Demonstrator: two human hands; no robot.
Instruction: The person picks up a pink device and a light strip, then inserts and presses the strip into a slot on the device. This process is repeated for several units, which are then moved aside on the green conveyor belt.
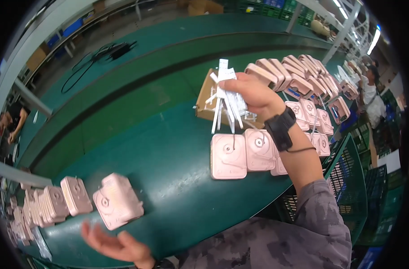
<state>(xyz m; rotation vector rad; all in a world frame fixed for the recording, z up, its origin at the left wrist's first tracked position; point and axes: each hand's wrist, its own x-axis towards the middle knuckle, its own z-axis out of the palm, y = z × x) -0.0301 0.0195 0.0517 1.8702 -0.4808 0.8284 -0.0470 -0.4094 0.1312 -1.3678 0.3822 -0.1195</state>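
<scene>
My right hand [249, 92] is closed on a bundle of flat white strips [231, 96], its thumb pressed across them. The bundle is above a small open cardboard box [204, 96] with more white pieces [210, 96] inside. At the lower left, my left hand [117, 244] is slightly blurred, with its fingers spread and nothing in them. Just beyond it, a pink plastic housing [117, 201] with a round hub sits tilted on the green work surface [168, 197], apart from the fingers. Two flat pink casings [228, 161] lie below the box, near my right forearm.
Rows of pink shells [298, 74] fill the right side of the bench. More pink housings [56, 204] stand in a line at the left. A green crate [350, 179] is beside the right edge. Black cables [112, 53] lie farther back; another person's arm [18, 127] shows at the left.
</scene>
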